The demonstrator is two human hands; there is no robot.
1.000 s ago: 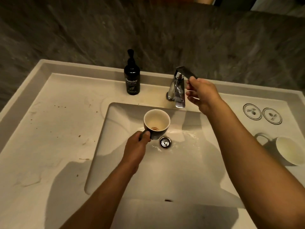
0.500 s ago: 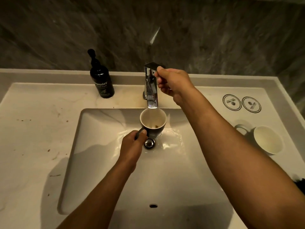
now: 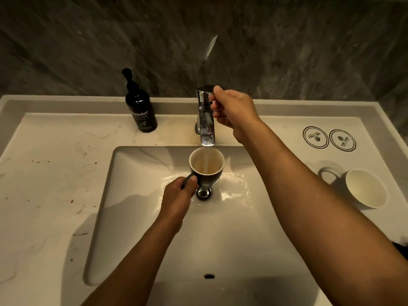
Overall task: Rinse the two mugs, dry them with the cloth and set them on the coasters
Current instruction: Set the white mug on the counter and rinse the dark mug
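My left hand [image 3: 178,195] grips the handle of a dark mug [image 3: 207,168] with a cream inside, holding it upright under the spout of the chrome tap [image 3: 205,120]. A thin stream of water runs into the mug. My right hand [image 3: 231,109] is closed on the tap's lever at the top. A second, pale mug [image 3: 365,187] lies tilted on the counter to the right, its handle toward the left. Two round printed coasters [image 3: 315,137] [image 3: 342,140] lie flat behind it. A dark scrap at the right edge may be the cloth [image 3: 401,248].
The white basin [image 3: 136,217] has a chrome drain [image 3: 204,193] just below the held mug and wet patches around it. A black hand-wash pump bottle [image 3: 140,107] stands at the back left of the tap. Brown specks dot the left counter [image 3: 44,184].
The mug has moved from beside the drain to right under the spout. Water now runs from the tap into it. My right hand stays on the lever.
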